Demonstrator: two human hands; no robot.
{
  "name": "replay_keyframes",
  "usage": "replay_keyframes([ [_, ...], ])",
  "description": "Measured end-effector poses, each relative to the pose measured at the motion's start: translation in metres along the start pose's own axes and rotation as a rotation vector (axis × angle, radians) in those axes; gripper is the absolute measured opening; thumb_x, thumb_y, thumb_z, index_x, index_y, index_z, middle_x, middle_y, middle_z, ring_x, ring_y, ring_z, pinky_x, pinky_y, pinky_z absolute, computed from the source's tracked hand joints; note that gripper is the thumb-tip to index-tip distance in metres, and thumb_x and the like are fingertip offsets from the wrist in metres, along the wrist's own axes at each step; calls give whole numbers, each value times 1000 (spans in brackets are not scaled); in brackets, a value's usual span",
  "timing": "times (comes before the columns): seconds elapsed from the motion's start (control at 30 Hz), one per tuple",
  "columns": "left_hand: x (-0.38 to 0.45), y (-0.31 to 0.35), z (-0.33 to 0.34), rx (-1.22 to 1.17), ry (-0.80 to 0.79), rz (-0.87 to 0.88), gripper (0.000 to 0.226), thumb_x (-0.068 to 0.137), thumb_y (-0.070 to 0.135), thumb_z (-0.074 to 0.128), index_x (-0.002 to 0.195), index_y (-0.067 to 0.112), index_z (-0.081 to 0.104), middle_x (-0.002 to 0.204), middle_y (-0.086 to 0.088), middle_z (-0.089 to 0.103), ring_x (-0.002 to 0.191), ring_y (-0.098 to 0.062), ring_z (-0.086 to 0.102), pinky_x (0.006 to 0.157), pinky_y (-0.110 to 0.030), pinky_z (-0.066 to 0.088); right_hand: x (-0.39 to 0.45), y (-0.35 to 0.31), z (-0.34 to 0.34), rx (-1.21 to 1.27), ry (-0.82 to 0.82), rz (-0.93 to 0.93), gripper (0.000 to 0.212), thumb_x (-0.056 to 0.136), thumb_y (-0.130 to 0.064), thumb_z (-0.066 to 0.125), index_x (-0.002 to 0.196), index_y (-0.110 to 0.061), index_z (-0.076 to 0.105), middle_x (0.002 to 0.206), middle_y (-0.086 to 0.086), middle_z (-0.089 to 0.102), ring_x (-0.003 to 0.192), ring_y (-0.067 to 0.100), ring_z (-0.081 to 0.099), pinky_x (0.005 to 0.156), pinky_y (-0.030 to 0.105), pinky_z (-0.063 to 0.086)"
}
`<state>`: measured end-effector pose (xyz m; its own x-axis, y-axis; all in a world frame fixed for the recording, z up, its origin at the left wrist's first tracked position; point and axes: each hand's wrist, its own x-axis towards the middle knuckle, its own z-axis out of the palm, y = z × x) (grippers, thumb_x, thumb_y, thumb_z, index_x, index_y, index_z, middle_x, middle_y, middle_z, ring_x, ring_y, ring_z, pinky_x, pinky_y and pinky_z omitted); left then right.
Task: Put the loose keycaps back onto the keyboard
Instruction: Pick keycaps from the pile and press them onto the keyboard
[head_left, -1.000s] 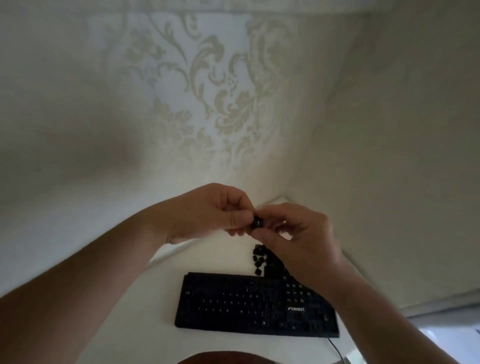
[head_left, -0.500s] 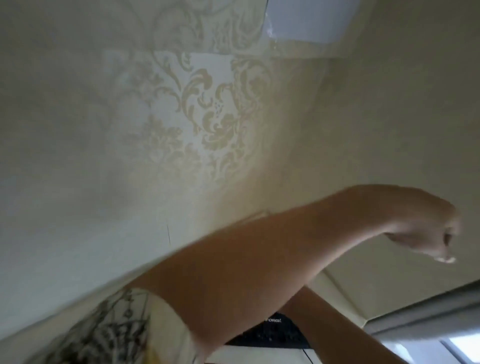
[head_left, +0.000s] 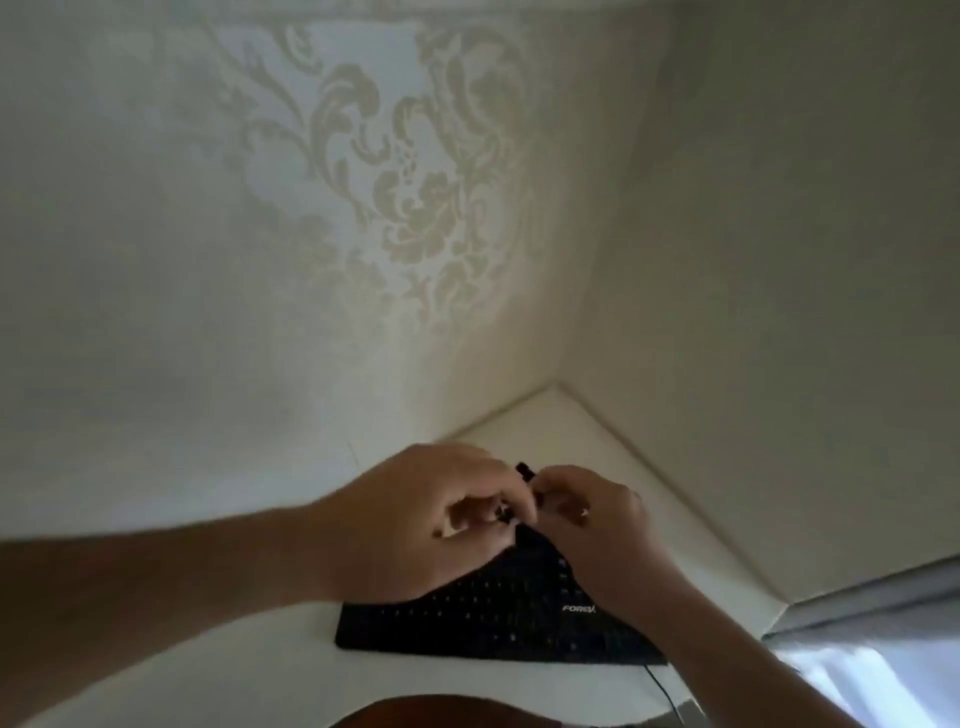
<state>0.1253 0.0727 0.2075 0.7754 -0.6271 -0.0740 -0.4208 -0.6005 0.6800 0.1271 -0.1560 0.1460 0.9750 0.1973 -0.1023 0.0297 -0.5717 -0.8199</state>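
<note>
A black keyboard (head_left: 493, 618) with a white logo lies on the white table (head_left: 576, 431). My left hand (head_left: 431, 519) and my right hand (head_left: 597, 525) meet over its far edge, fingers curled. A small black keycap (head_left: 524, 470) sticks up between the fingertips of both hands, which pinch it. Another dark bit (head_left: 501, 512) shows under my left fingers; I cannot tell what it is. My hands hide the table just behind the keyboard.
The table sits in a corner between a patterned wall (head_left: 405, 208) and a plain wall (head_left: 779, 312). The keyboard's cable (head_left: 662, 688) runs off the near right edge. A grey ledge (head_left: 872, 597) lies to the right.
Half a second ago the view swung up and my left arm crossed to the right. Now both hands are back together over the keyboard's far edge, lower than a second ago, pinching a keycap.
</note>
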Motion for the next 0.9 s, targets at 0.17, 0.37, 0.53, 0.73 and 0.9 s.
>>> replay_keyframes([
  [0.17, -59, -63, 53, -356, 63, -298, 25, 96, 36, 70, 113, 54, 63, 97, 12, 66, 87, -17, 63, 68, -23, 49, 2, 16, 6, 103, 49, -50, 34, 83, -20, 83, 94, -50, 73, 87, -24, 71, 83, 3, 68, 73, 11, 51],
  [0.37, -16, -120, 73, -574, 169, -344, 25, 90, 55, 66, 115, 47, 65, 106, 6, 75, 100, -15, 70, 93, -42, 56, 29, 56, 68, 98, -58, -160, 34, 85, -9, 76, 109, -33, 77, 88, -16, 72, 81, 10, 71, 71, 15, 55],
  [0.53, 4, -164, 79, -641, 14, -356, 13, 96, 49, 68, 108, 42, 70, 104, 8, 78, 101, -14, 72, 100, -46, 55, 47, 81, 115, 125, -62, -238, 31, 82, -2, 75, 105, -22, 77, 82, -10, 71, 78, 12, 72, 70, 23, 60],
  [0.73, 9, -205, 104, -593, -86, -429, 15, 93, 33, 75, 106, 37, 69, 100, 9, 80, 96, -11, 76, 96, -43, 57, 48, 111, 163, 182, 15, -121, 24, 81, -8, 78, 103, -19, 79, 82, -8, 74, 77, 13, 73, 71, 27, 61],
  [0.9, 18, -215, 125, -565, -86, -457, 10, 90, 33, 77, 94, 41, 72, 87, 10, 79, 81, -6, 73, 78, -27, 50, 36, 119, 166, 106, 67, -81, 15, 82, -19, 84, 94, -25, 77, 79, -14, 70, 76, 8, 70, 68, 16, 56],
])
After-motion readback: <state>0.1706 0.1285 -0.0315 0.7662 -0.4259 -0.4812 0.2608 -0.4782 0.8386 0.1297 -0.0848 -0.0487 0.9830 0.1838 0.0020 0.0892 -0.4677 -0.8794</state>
